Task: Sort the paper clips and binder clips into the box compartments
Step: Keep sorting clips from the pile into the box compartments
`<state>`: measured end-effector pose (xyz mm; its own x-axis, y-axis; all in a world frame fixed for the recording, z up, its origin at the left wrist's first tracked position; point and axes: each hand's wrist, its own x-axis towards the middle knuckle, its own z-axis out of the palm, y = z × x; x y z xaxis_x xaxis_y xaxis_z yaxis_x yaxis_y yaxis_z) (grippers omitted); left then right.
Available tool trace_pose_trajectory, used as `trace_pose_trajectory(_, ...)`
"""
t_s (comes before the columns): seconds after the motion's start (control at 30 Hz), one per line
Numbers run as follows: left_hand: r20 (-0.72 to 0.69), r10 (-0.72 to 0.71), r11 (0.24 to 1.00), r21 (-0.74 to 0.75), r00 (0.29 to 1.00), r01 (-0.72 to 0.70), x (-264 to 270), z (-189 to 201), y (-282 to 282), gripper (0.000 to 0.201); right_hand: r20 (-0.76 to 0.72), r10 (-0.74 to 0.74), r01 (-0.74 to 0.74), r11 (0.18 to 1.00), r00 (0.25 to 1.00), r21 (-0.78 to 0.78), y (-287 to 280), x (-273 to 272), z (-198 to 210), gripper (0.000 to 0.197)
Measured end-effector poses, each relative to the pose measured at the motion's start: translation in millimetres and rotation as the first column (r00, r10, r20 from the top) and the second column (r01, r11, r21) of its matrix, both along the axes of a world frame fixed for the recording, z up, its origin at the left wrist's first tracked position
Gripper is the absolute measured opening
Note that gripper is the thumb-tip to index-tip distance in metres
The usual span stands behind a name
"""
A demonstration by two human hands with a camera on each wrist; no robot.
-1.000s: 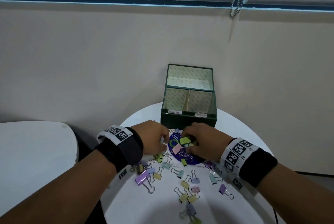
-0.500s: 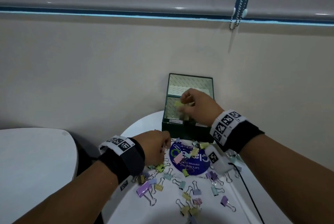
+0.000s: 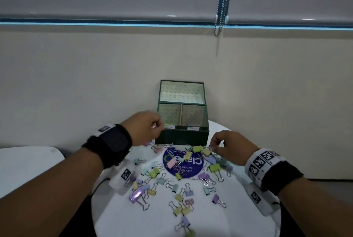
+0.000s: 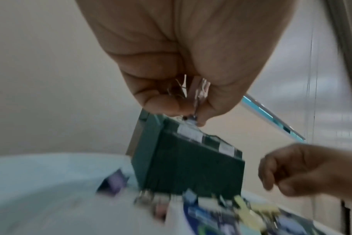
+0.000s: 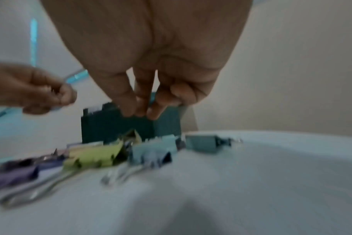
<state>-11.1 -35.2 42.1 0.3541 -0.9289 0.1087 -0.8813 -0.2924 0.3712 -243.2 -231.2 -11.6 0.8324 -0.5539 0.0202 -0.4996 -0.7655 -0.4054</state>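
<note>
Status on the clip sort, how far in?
Early. Little shows inside the green box. In hand: the left hand grips small metal clips beside the box's left compartment; the right hand reaches into the pile. Left: dozens of binder clips on the table.

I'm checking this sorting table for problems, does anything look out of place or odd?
Mostly an expected mess: binder clips lie scattered over the white table. One oddity: a clip sits at the table's near edge and could fall. The green box stands square, its lid upright.
</note>
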Motion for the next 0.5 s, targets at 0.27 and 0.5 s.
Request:
trace_pose_trajectory(0.27, -0.006, 0.129, 0.989, -0.073, 0.992, -0.129, 12, 5, -62, 0.012, -0.053, -0.054, 0.058, 0.996, 0.997, 0.075, 10, 8, -10, 0.021)
trace_pose_trajectory(0.5, 0.261, 0.044, 0.998, 0.028, 0.964, -0.053, -1, -5, -63, 0.048, -0.118, -0.041, 0.049, 0.997, 0.992, 0.064, 10, 8, -17, 0.036)
